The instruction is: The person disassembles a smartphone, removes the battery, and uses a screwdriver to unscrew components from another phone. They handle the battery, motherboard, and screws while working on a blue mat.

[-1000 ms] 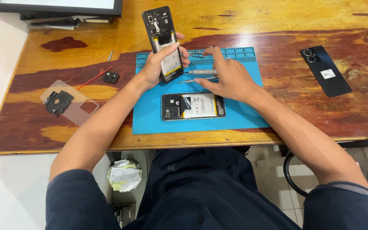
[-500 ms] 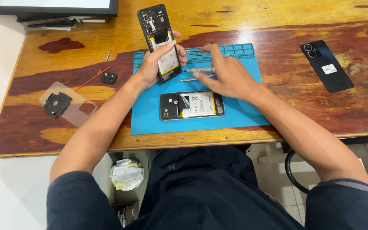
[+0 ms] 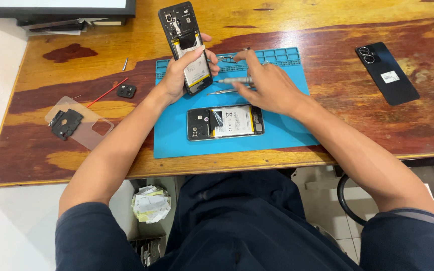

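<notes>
My left hand (image 3: 184, 70) holds an opened phone (image 3: 184, 45) upright at the far edge of a blue work mat (image 3: 287, 128), its battery and boards showing. My right hand (image 3: 267, 88) grips a small silver screwdriver (image 3: 232, 80) whose tip points left at the held phone. Silver tweezers (image 3: 222, 92) lie on the mat just under the screwdriver. A second opened phone (image 3: 225, 122) lies flat on the mat below both hands, touched by neither.
A black phone back cover (image 3: 387, 73) lies on the wooden table (image 3: 327, 25) at the right. At the left are a clear case (image 3: 84, 128) with a black part (image 3: 66, 123) on it, a small black piece (image 3: 126, 91) and a thin red tool (image 3: 106, 92). A dark framed panel (image 3: 56, 7) sits far left.
My right hand has picked the screwdriver up off the mat and brought its tip toward the held phone. My left hand keeps the phone upright, hardly moved.
</notes>
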